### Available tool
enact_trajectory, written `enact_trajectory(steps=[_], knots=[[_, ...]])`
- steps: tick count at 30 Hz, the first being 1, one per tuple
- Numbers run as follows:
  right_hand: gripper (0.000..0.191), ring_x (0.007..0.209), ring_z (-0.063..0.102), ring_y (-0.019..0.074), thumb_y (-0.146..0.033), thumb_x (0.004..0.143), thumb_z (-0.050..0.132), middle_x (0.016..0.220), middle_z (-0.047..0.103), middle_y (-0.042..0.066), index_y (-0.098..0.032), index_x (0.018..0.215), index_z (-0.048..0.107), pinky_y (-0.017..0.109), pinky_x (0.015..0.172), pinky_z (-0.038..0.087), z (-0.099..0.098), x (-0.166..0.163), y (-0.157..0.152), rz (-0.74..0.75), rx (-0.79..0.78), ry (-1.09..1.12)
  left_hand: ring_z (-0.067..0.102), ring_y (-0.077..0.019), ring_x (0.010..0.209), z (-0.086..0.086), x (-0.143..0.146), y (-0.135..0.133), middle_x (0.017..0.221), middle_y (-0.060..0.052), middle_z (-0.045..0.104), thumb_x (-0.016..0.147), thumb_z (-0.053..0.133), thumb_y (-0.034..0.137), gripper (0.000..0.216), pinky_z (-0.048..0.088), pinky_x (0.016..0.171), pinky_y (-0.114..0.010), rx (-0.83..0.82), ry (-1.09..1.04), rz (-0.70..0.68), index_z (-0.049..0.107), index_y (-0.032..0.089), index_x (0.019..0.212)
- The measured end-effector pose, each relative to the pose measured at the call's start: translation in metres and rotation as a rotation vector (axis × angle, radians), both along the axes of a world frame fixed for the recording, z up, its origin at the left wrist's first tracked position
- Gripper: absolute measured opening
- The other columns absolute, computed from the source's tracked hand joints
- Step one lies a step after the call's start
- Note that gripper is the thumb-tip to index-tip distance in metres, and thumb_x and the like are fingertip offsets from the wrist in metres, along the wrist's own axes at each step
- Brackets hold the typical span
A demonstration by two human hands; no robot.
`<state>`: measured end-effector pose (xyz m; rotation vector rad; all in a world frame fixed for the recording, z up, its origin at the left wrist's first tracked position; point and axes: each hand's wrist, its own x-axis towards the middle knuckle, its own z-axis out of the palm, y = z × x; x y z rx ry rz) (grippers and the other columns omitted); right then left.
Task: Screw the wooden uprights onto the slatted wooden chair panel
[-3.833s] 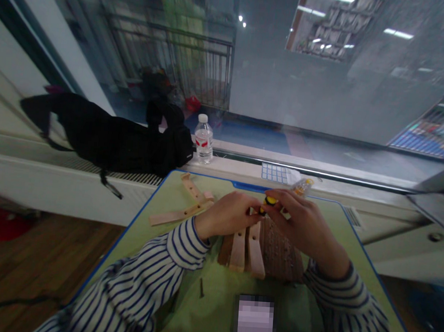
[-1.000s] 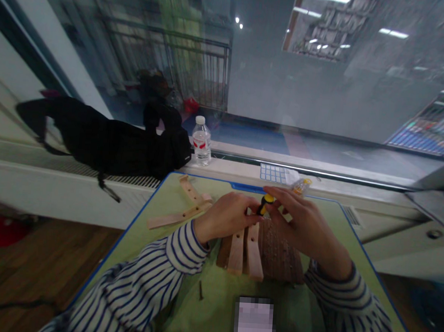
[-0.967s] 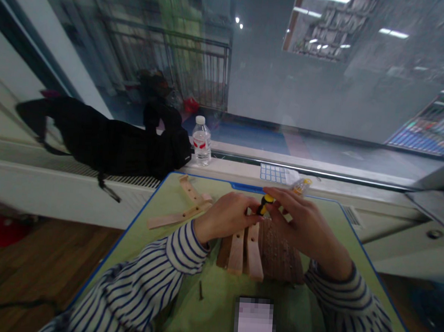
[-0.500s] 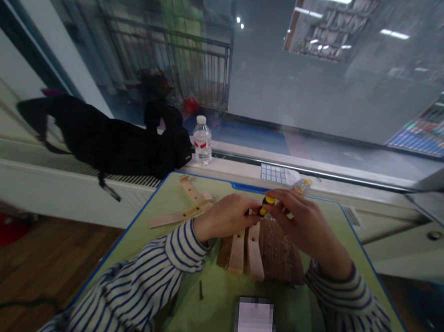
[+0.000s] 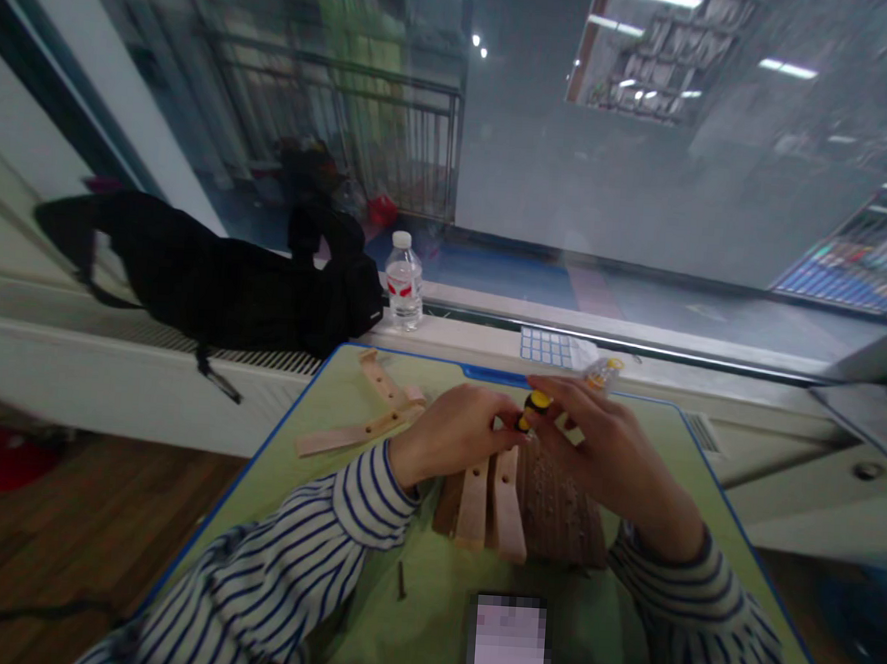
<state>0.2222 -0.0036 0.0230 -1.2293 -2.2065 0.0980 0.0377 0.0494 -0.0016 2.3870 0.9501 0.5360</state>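
Observation:
A stubby yellow-and-black screwdriver stands slightly tilted between my hands. My right hand has its fingertips closed round the top of the handle. From the left, my left hand pinches close to its lower end; the tip is hidden behind the fingers. Below lie two pale wooden strips with holes, side by side on a rough brown wooden block. Part of both strips is covered by my left hand. Another pale wooden piece, made of joined strips with holes, lies beyond my left wrist.
A screw lies on the green table near my left forearm. At the front edge is a blurred-out phone-like object. On the sill stand a water bottle and a black bag, with a blue-grid sheet farther right.
My right fingers have shifted slightly round the screwdriver's handle. My left hand stays almost in place, and the wooden pieces have not moved.

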Motion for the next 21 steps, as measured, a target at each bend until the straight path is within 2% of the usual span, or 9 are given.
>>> enact_trajectory(steps=[5, 8, 13, 21], knots=[[0.029, 0.099, 0.065, 0.0194, -0.023, 0.092, 0.047, 0.115, 0.066, 0.008, -0.018, 0.117, 0.059, 0.034, 0.081, 0.054, -0.0008, -0.0004, -0.0004, 0.043, 0.013, 0.010, 0.064, -0.0175, 0.080, 0.0000, -0.0006, 0.0001, 0.084, 0.000, 0.072, 0.084, 0.061, 0.030, 0.013, 0.041, 0.066, -0.024, 0.000, 0.007, -0.012, 0.071, 0.024, 0.090], [0.027, 0.095, 0.066, 0.0185, -0.025, 0.093, 0.047, 0.113, 0.067, 0.009, -0.017, 0.115, 0.059, 0.031, 0.077, 0.055, -0.0011, -0.0002, 0.0005, 0.022, 0.005, 0.002, 0.064, -0.0174, 0.080, -0.0004, -0.0005, 0.0001, 0.087, 0.000, 0.072, 0.085, 0.060, 0.027, 0.015, 0.041, 0.067, -0.024, 0.001, -0.003, -0.032, 0.071, 0.026, 0.095], [0.027, 0.096, 0.066, 0.0204, -0.028, 0.092, 0.049, 0.110, 0.068, 0.008, -0.017, 0.114, 0.060, 0.033, 0.080, 0.053, -0.0009, 0.0005, 0.0015, -0.040, -0.011, -0.030, 0.063, -0.0164, 0.079, -0.0006, -0.0001, 0.0000, 0.088, 0.000, 0.072, 0.085, 0.058, 0.023, 0.019, 0.041, 0.067, -0.024, -0.009, -0.009, -0.062, 0.070, 0.025, 0.099], [0.025, 0.081, 0.066, 0.0163, -0.030, 0.091, 0.052, 0.102, 0.069, 0.007, -0.016, 0.110, 0.061, 0.030, 0.072, 0.052, -0.0028, 0.0003, 0.0020, -0.059, -0.012, -0.012, 0.060, -0.0137, 0.069, 0.0033, 0.0001, -0.0016, 0.080, 0.001, 0.069, 0.084, 0.057, 0.022, 0.017, 0.039, 0.061, -0.022, -0.021, 0.011, -0.056, 0.070, 0.022, 0.095]])
